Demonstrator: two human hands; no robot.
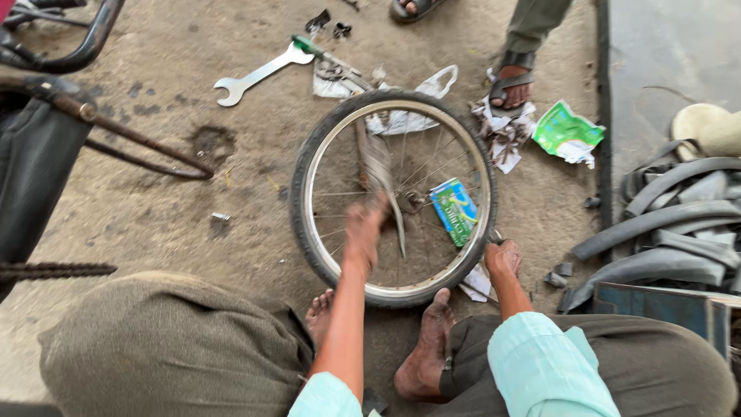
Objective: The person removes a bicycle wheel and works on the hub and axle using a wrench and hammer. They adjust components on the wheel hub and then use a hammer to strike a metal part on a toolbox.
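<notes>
rubber-tyred bicycle wheel [309, 202], one, lies flat on the concrete ground [154, 208] between the person's feet. left hand [364, 229], blurred, grips one long metal tool [382, 179] over the spokes; right hand [502, 258] clasps the rim's edge. one spanner [258, 75] lies beyond.

A bicycle wheel [394, 197] lies flat on the ground at centre. A spanner [262, 74] lies at eleven o'clock, old tyres [671, 224] at three o'clock, a small carton [454, 210] inside the rim, behind the spokes.
</notes>
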